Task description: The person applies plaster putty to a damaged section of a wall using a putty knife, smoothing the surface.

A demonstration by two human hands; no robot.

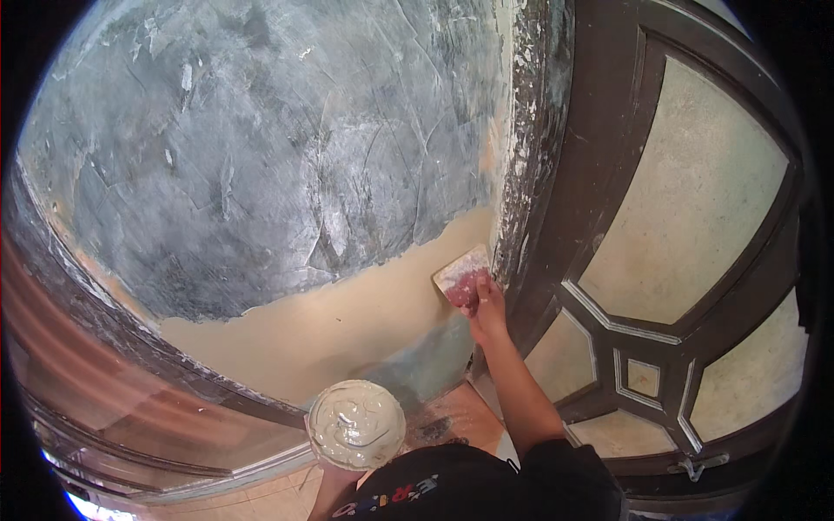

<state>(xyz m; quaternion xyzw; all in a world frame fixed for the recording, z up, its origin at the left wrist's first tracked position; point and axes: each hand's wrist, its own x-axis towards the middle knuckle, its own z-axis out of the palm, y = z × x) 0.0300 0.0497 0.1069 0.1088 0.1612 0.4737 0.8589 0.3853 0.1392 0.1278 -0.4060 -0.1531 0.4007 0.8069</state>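
Note:
My right hand [490,311] grips a flat reddish putty spreader [464,286], smeared with pale putty, against the wall near its right edge. Around the spreader runs a smooth cream band of putty [339,328] across the lower wall. Higher up, the wall [252,148] is mottled blue-grey, with scratches and chipped spots. Low in front of me, my left hand [337,479] holds up a round tub [346,465] from below. Glossy cream putty [354,420] lies in it, with swirl marks on top. Most of the left hand's fingers are hidden under the tub.
A worn dark frame post [532,148], speckled white, borders the wall at right. Beyond it stands a dark brown door [599,165] with pale panels and a metal latch [698,466]. At left, a dark frame edges a reddish-brown surface [95,347]. Tiled floor [261,502] shows below.

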